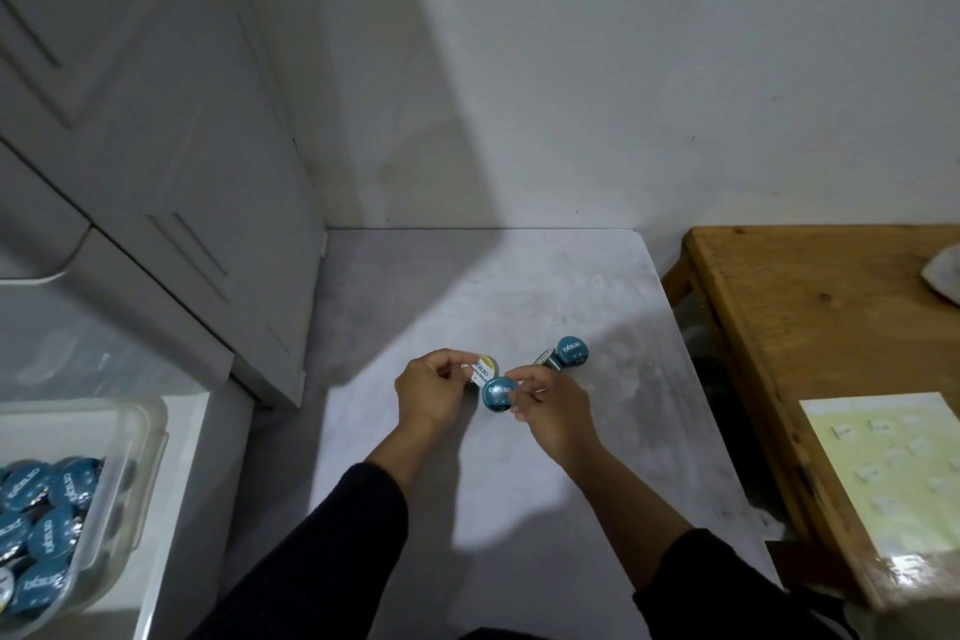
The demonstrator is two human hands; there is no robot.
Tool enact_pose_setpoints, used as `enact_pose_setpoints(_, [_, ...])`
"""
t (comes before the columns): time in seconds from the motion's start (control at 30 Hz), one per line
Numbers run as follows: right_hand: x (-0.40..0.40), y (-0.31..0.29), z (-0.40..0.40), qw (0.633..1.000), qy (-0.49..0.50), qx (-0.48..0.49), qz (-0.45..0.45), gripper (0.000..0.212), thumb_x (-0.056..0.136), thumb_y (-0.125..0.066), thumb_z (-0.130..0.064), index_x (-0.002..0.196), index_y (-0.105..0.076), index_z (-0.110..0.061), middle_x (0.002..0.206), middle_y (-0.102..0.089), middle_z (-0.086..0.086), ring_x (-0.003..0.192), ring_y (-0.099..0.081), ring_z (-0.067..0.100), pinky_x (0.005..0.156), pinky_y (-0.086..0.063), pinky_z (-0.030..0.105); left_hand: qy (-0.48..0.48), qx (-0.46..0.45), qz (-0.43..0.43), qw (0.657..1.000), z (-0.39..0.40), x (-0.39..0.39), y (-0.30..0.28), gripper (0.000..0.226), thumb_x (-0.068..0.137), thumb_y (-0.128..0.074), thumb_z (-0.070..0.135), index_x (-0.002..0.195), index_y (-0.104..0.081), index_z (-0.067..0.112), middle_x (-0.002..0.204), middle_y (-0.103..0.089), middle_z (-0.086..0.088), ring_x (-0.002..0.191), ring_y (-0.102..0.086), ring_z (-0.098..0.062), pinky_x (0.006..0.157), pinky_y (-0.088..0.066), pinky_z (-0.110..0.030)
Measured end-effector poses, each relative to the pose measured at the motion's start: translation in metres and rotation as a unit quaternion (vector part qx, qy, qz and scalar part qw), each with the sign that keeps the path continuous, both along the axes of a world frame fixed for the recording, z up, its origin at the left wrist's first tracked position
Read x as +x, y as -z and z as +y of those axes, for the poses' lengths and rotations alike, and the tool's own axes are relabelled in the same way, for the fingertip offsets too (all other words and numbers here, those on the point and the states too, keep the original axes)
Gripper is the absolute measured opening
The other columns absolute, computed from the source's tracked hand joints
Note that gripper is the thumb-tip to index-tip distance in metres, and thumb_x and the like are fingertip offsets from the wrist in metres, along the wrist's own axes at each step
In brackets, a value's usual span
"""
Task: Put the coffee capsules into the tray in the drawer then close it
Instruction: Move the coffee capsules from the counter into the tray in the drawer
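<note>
- the left hand [428,392] pinches a white-and-yellow lidded capsule [482,368] between thumb and fingertips, held just above the middle of the grey tabletop [519,286].
- the right hand [550,408] has its fingers curled round a blue capsule [496,394], foil lid facing up with "excelso" printed on it.
- the two held capsules sit just beside each other, close to touching; the hands are close together, each closed on its own capsule.
- two more capsules lie on the tabletop just beyond the right hand, toward the right edge: a blue-lidded capsule [573,352] with its lid tipped up, and a dark capsule [548,360] on its side, touching or nearly touching it.
- at the lower left, past the tabletop's left edge, the open white drawer [171,509] holds a clear plastic tray [137,463].
- inside the tray is a heap of blue capsules [44,525], lids showing the same brand name.
- dark sleeves [332,546] cover both forearms up to the wrists.
- grey cabinet doors [156,146] rise along the left side, above the drawer.
- a wooden table [789,327] stands off the right edge of the tabletop, with a pale yellow sheet [893,473] under clear film lying on it and a crumpled cloth [943,270] at its far right.
</note>
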State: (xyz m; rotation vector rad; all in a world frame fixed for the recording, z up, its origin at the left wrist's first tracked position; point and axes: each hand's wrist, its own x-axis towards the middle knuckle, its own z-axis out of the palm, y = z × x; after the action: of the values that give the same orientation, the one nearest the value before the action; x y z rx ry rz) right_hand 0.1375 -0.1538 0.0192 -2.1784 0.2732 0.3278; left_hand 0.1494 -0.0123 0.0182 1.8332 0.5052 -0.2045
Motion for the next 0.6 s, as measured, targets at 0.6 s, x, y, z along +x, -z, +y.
enact_pose_setpoints(0.6, [-0.001, -0.077, 0.021, 0.955, 0.053, 0.290, 0.016, 0.016, 0.084, -0.056, 0.008, 0.089, -0.068, -0.001, 0.077, -0.065, 0.010, 0.060, -0.060, 0.013, 0.052, -0.048, 0.010, -0.096, -0.201, -0.067, 0.973, 0.045, -0.023, -0.063, 0.020, 0.086, -0.056, -0.003, 0.089, -0.071, 0.011, 0.084, -0.069, -0.005, 0.076, -0.063, -0.014, 0.086, -0.049, -0.026])
